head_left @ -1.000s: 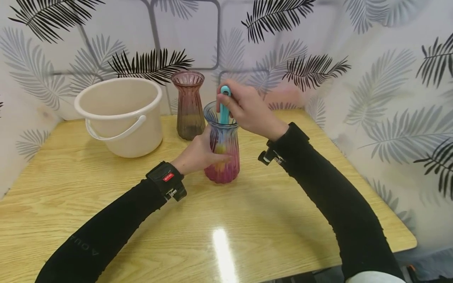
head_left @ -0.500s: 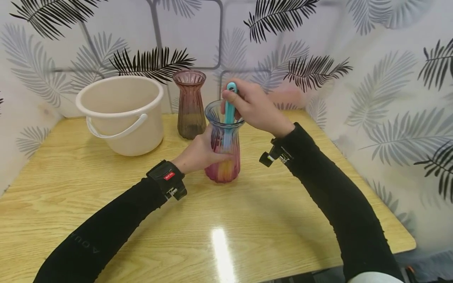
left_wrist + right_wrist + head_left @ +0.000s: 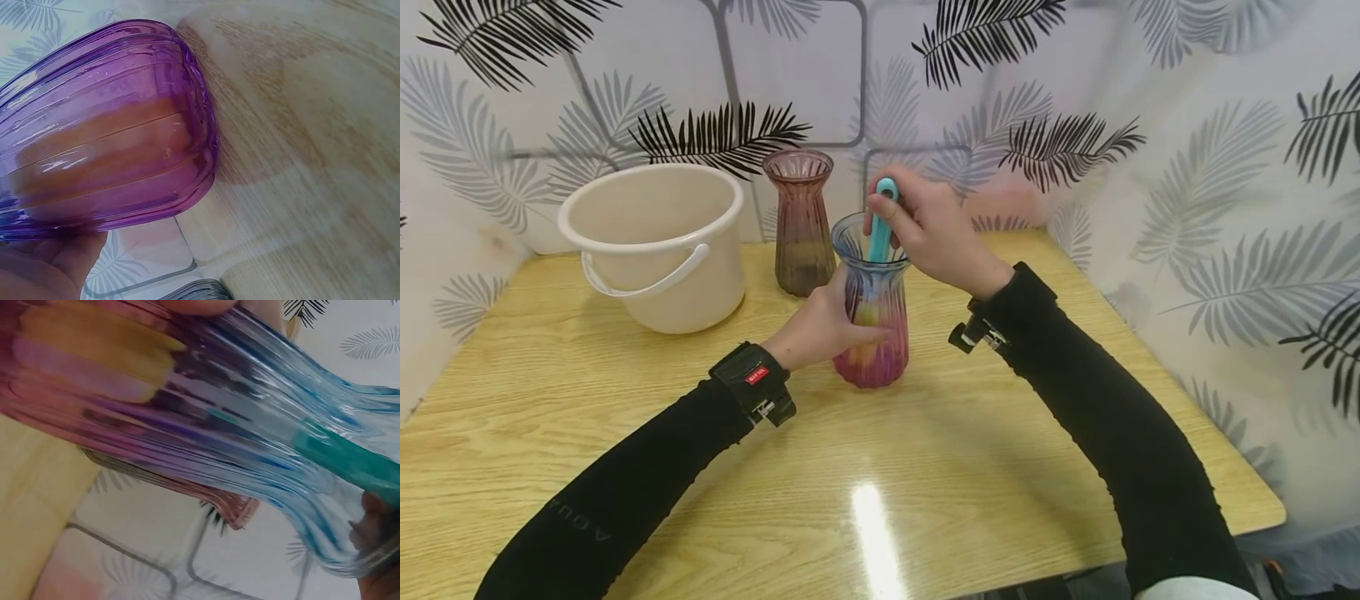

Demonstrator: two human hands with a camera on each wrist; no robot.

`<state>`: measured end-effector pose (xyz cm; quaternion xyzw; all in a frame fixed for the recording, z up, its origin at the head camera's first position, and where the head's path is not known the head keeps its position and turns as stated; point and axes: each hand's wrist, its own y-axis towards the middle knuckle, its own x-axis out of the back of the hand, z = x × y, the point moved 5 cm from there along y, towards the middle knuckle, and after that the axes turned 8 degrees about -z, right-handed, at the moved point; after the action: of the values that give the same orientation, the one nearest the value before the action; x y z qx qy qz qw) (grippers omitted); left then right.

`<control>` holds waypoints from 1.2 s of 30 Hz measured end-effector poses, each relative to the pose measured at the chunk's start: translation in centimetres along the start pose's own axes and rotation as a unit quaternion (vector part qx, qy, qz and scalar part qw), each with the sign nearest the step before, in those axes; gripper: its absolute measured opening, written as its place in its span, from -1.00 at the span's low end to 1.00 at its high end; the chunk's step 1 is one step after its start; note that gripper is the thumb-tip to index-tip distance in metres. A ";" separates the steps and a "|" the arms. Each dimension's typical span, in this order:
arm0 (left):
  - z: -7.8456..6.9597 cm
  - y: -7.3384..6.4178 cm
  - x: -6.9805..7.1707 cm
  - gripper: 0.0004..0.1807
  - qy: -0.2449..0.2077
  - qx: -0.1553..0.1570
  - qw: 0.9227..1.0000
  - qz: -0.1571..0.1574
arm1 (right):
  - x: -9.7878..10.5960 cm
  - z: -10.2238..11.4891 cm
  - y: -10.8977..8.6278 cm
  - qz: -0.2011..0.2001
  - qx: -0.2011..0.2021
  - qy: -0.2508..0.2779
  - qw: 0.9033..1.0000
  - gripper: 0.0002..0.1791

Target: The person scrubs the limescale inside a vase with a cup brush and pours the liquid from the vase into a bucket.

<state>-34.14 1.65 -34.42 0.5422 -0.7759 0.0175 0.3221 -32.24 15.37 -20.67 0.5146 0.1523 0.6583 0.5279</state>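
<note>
A ribbed glass vase (image 3: 872,372), blue at the rim and fading to magenta at the base, stands on the table. My left hand (image 3: 820,329) grips it round the body, thumb across the front. Above the rim, my right hand (image 3: 938,232) holds the teal handle of a bottle brush (image 3: 880,237), which reaches down inside the vase. Through the glass in the right wrist view, the yellowish sponge head (image 3: 103,350) shows inside the lower part. The left wrist view shows the magenta base (image 3: 137,75) with the sponge orange-tinted behind it.
A cream bucket (image 3: 696,279) with a white handle stands back left. Between it and my hands is a second ribbed vase (image 3: 801,221), pink to grey-brown. Leaf-patterned wall covering (image 3: 1225,192) borders the wooden table (image 3: 1015,467) at the back and right.
The brush went down into the vase and its handle leaned right, then it came partly back up and left. My left hand and the vase stay in place.
</note>
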 end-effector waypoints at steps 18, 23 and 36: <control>0.0 0.1 0.0 0.20 -0.001 0.006 1.000 0.008 | 0.4 -0.4 0.0 0.023 -0.091 0.030 0.995 -0.71; 0.0 0.0 0.1 0.22 -0.006 0.004 1.000 0.005 | 0.3 -0.6 -0.1 -0.006 -0.081 0.044 0.996 -0.74; 0.1 -0.1 -0.1 0.23 -0.015 0.005 1.000 0.009 | -0.3 1.0 0.3 0.020 0.016 -0.046 0.999 -0.78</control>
<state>-34.08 1.71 -34.57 0.5374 -0.7850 0.0165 0.3076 -31.59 14.59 -20.16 0.5560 0.1281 0.6414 0.5128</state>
